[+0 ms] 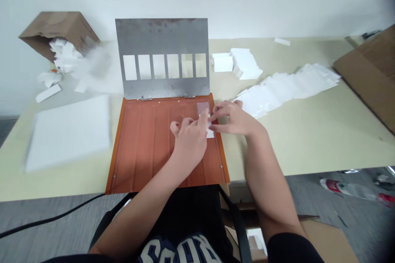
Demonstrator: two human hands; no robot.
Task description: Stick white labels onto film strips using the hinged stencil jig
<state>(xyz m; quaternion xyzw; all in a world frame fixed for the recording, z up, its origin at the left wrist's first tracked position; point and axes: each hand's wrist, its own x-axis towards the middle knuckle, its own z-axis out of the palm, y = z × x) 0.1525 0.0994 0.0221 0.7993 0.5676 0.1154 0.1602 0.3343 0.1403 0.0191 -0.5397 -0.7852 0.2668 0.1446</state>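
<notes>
A small white card [210,133] lies on the right part of the red-brown base [138,144] of a hinged frame. My left hand [190,137] is over the base, its index finger stretched out to the card's upper part and its other fingers loosely bent. From the right, my right hand [233,117] reaches to the card's edge, with thumb and index finger apart and their tips at or very near it. Just above the card, a greyish translucent rectangle [203,107] shows on the base. The raised grey metal lid [160,35] has a row of several rectangular cutouts.
Right of the frame are stacked white cards [245,63] and a long fanned-out row of white sheets [286,86]. To the left lie a white slab [70,131] and a tipped cardboard box [58,22] with white scraps. Another cardboard box [370,70] stands far right.
</notes>
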